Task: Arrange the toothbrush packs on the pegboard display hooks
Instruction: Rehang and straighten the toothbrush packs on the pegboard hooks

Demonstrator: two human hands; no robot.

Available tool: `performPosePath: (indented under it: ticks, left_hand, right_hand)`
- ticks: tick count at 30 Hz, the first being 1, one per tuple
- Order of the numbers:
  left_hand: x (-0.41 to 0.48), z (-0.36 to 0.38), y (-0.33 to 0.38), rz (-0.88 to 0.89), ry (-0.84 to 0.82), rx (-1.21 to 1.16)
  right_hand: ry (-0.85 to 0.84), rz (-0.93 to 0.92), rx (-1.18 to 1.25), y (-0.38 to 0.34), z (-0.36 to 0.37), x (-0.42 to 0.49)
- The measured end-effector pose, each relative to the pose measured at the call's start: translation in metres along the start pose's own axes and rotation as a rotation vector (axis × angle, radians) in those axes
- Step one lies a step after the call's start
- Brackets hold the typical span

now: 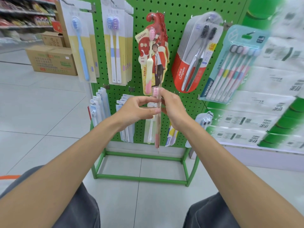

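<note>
A slim clear pack with a pink toothbrush (157,132) hangs upright in front of the green pegboard (174,22), seen edge-on. My left hand (136,109) pinches it at mid-height from the left. My right hand (172,106) pinches its top from the right. Above, packs hang on hooks: a blue brush pack (80,46), a twin white pack (115,46), a red canban pack (153,55), a Colgate pack (195,53) and a multi-brush pack (233,66). Lower hooks carry more packs (98,109), partly hidden behind my hands.
The pegboard stands on a green metal frame (141,178) on the tiled floor. Stacked tissue packs (263,104) fill the right side. Cardboard boxes (52,60) sit on the floor at the left, with store shelves behind them. My knees are at the bottom edge.
</note>
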State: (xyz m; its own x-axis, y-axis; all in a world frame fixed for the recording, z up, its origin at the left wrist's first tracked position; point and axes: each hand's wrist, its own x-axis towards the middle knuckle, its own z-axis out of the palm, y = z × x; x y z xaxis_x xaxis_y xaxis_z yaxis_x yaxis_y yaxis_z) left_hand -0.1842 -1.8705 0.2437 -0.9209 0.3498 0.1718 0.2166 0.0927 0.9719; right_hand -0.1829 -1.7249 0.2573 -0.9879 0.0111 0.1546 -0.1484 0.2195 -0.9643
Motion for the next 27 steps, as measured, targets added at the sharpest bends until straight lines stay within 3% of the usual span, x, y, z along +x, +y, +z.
performPosePath:
  ticks: [5, 8, 19, 23, 27]
  left_hand:
    - [0.006, -0.005, -0.005, 0.019, 0.158, -0.043]
    - [0.011, -0.011, -0.008, 0.001, 0.25, 0.06]
    - [0.02, -0.014, 0.042, -0.003, 0.142, 0.193]
    - [0.021, -0.009, 0.064, 0.012, 0.1, 0.285]
    - [0.028, -0.007, 0.096, 0.054, 0.16, 0.268]
  right_hand:
    - [0.079, -0.094, 0.008, 0.004, -0.003, -0.007]
    - [0.116, -0.13, 0.022, 0.008, -0.004, -0.008]
    - [0.072, -0.226, -0.014, -0.055, -0.029, -0.018]
    - [0.111, -0.32, -0.265, -0.08, -0.049, -0.003]
    - [0.133, -0.427, -0.485, -0.119, -0.066, 0.001]
